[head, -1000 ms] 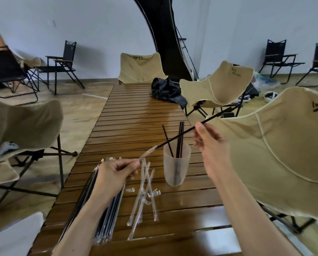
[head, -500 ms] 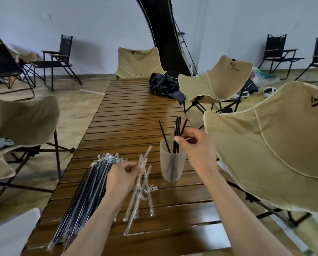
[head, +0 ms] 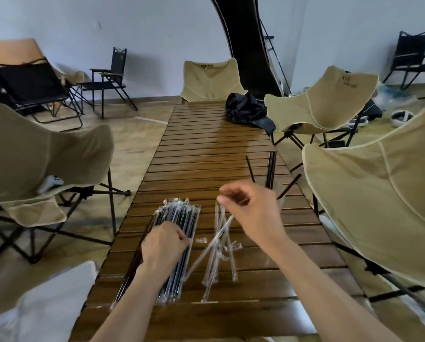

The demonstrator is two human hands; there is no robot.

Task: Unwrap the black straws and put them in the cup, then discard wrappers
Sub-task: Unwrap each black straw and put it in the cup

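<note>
Slatted wooden desk (head: 206, 154) fills mid-frame. Left hand (head: 163, 245) pinches one of the wrapped straws (head: 179, 233) at lower centre; right hand (head: 246, 206), loosely curled and empty (blurred), hovers before the cup (head: 279, 193). Best lift one straw clear, avoiding the wrappers (head: 219, 248).

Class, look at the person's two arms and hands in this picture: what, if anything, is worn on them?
Nothing shows on either. The left hand and right hand are bare, with no gloves, rings, watch or wristbands visible. Both forearms are uncovered to the picture's bottom edge; no sleeve comes into view.
</note>
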